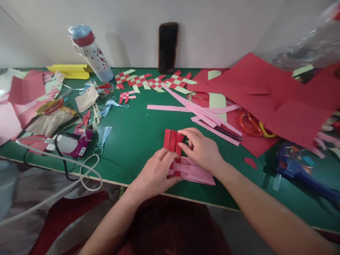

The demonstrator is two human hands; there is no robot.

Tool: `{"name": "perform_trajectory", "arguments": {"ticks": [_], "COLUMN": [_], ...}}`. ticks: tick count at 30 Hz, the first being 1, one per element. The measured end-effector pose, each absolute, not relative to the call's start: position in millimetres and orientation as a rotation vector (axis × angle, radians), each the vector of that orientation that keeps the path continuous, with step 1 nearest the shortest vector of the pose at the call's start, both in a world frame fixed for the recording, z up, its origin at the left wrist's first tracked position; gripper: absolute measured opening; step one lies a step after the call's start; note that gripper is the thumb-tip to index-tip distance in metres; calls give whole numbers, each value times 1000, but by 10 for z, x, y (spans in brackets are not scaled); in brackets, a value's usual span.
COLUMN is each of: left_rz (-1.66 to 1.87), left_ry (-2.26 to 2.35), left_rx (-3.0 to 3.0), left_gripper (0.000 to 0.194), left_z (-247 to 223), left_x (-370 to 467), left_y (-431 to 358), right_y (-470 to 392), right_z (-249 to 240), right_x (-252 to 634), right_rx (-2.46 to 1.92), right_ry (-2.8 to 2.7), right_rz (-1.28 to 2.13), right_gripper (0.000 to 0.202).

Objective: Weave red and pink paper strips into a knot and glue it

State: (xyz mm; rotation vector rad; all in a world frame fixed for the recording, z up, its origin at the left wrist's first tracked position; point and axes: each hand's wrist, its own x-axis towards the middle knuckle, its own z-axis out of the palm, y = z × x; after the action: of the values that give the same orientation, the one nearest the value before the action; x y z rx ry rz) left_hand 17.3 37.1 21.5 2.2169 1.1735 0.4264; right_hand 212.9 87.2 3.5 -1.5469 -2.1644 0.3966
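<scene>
Head view: small woven piece of flat red and pink paper strips [191, 170] lay on the green tabletop [127, 127], near the front edge, under both hands. Left hand [156, 171] covered its left side, fingers bent, thumb by the lower edge (pinch or plain press, couldn't tell). Right hand [203, 147] had thumb and index narrow, holding the far end of the rightmost red strip [178, 150]. Loose long pink paper strips [202, 112] lay beyond; slim black phone [168, 46] leaned upright against the pale wall [212, 32].
</scene>
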Motion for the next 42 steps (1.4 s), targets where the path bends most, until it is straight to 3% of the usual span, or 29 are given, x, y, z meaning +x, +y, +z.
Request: {"name": "perform_trajectory", "arguments": {"ticks": [4,10,15,20,24,28,33,42], "left_rz": [451,476,485,587,761,617,356,419], "left_ry": [1181,1204,1203,1156,1270,1209,1184,1249], "left_rx": [2229,2232,2337,2369,2445,2644,2772,2796], "left_gripper": [41,46,28,26,12,23,59,65], "left_z": [217,192,145,192,283,249,69,-28], "left_x": [190,194,223,169,13,-99,-108,-86], "left_y": [369,363,344,324,256,62,-147,-181], "right_y": [881,388,-47,-62,-46,-73,-75,-138], "right_z": [108,332,125,-50,-37,-27,-40,59], "right_x": [2263,2388,2330,2372,2386,2368,2370,2245], "right_rx": [-1349,-1165,-1148,-1154,-1147,-1161,-1178,-1162], "right_ry": [-2033,-2225,-2532,-2531,-2514,-2498,-2514,-2531], "right_rz": [440,95,-18,32,48,13,-16,-80], "right_gripper": [28,25,34,38,37,36,37,33]}}
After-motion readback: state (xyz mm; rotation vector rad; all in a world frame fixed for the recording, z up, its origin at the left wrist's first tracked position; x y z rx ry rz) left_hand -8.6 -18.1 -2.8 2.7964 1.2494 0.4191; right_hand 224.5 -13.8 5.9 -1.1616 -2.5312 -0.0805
